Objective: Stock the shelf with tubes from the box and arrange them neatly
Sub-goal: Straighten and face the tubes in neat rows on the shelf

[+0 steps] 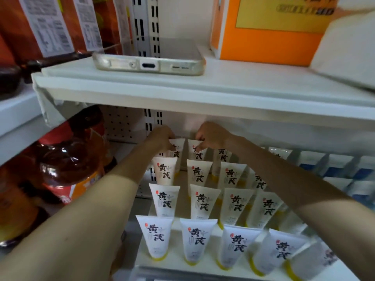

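View from above the lower shelf [176, 258], both arms reaching in under the upper shelf [203, 92]. The white tubes stand cap down, flat sealed end up, in rows running from the front edge to the back wall; the front row [155, 236] is nearest the person. Each tube's long axis is close to upright, leaning slightly.

The left hand [162, 138] and the right hand [212, 136] are at the rearmost row, side by side but apart, with a narrow gap between them. The left hand's fingers curl over the top of the back-left tube [179, 147]; the right hand pinches the top of the back-right tube [194, 153]. These two tubes stand just beside each other without clearly touching.

Key relation: the work lies straight ahead and below the hands, at full reach, with three rows of standing tubes between the person's body and the pair being held. Each hand is nearest its own tube, so neither needs to cross over. Any adjustment probably runs along the upright axis or sideways along the row, and the forearms pass low over the nearer rows, which could be knocked.

Also present: a phone [149, 61] and an orange carton [267, 43] on the upper shelf, amber bottles [67, 165] at left, blue-and-white packets [334, 167] at right. The supply box is not in view.
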`<state>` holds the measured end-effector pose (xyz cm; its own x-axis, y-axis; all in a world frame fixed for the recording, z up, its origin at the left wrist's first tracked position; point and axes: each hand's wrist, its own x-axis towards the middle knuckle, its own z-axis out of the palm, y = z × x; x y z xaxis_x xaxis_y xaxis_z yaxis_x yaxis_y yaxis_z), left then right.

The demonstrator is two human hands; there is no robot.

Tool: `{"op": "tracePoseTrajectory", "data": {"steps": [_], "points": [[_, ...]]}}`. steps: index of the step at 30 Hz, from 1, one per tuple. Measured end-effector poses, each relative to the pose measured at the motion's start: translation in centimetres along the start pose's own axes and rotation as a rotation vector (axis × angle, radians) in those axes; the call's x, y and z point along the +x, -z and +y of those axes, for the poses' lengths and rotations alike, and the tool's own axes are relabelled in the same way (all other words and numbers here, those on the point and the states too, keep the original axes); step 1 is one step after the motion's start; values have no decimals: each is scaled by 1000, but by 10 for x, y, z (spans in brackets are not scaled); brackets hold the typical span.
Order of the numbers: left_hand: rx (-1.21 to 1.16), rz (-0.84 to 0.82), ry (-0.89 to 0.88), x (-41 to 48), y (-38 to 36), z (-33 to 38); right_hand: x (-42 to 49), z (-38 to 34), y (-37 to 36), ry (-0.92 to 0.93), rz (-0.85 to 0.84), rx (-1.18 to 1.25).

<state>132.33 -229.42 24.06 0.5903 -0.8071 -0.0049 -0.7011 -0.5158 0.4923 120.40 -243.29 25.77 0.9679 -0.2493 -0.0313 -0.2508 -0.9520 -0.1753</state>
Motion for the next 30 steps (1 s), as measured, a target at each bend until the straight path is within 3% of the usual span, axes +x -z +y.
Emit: {"op": "tracePoseTrajectory", "data": {"steps": [20, 26, 30], "points": [[47, 33, 11, 2, 4, 0, -7, 1, 2, -7, -7, 4], [26, 233, -4, -4, 22, 22, -29, 1, 31, 21, 139, 127], [-26, 257, -58, -22, 35, 39, -52, -15, 43, 73, 165, 141]]}}
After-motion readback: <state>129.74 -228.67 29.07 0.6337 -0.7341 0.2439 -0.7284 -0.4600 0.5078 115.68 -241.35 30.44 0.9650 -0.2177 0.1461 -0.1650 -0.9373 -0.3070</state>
